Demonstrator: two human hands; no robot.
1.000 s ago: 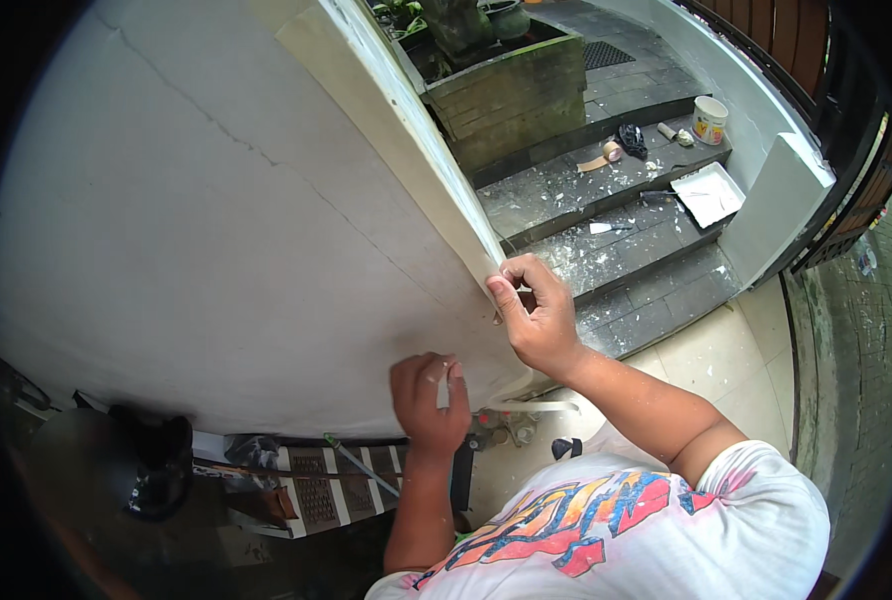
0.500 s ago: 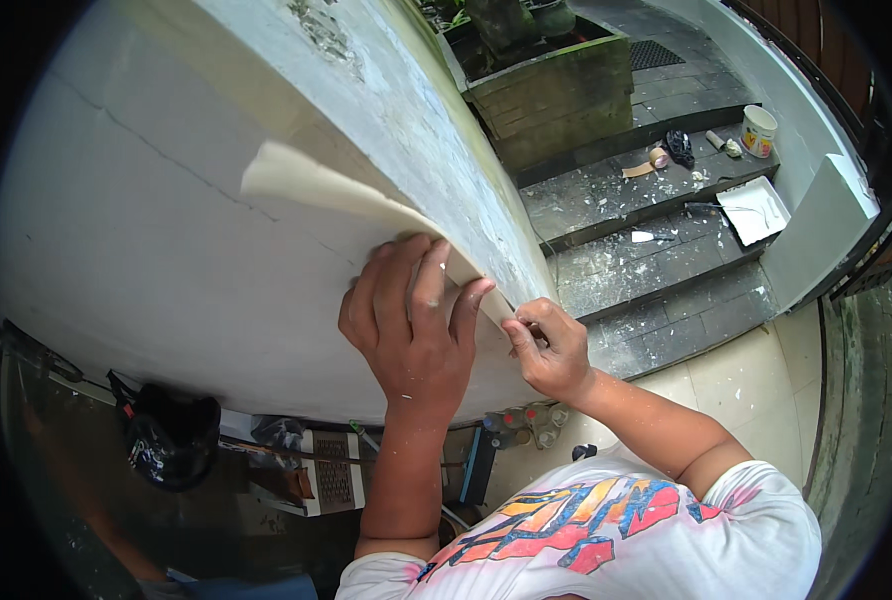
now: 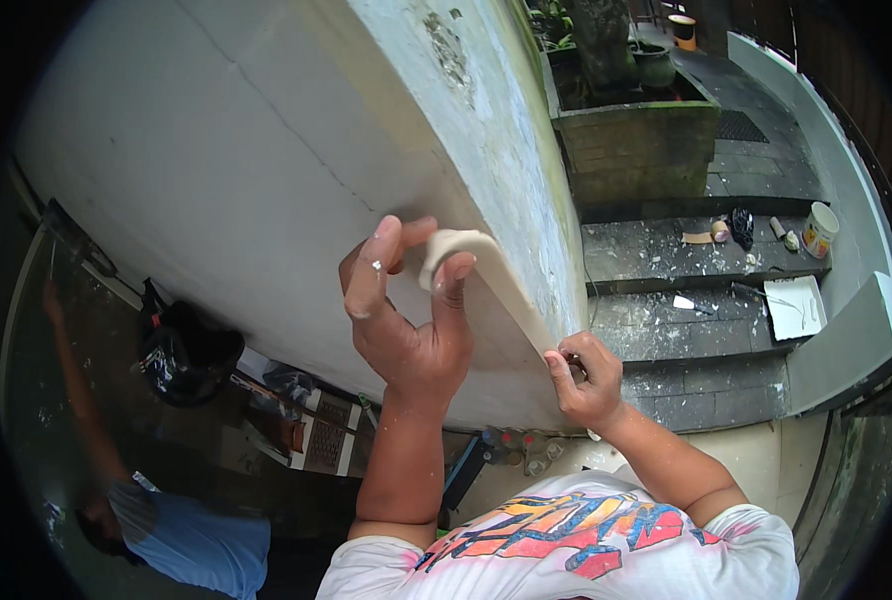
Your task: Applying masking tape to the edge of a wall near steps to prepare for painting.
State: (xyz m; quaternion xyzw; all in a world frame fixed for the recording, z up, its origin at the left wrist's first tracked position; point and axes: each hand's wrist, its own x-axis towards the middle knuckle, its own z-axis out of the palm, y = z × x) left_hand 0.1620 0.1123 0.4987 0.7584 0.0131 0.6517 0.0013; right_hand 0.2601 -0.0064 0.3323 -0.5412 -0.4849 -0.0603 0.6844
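The left hand [image 3: 411, 325], thumb and index finger spread apart, is at the curled upper end of a cream strip [image 3: 511, 290], while the right hand [image 3: 591, 385] pinches the strip lower down along the edge of a cracked pale wall [image 3: 266, 190]. Beyond, dark steps [image 3: 656, 330] speckled with white flecks bear a white tray [image 3: 811, 318] and a pale bucket [image 3: 819, 230]. At lower left sits a black helmet [image 3: 178, 365].

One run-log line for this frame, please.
left hand: at curled end of beige strip; right hand: pinching it beside wall; steps: white tray, bucket
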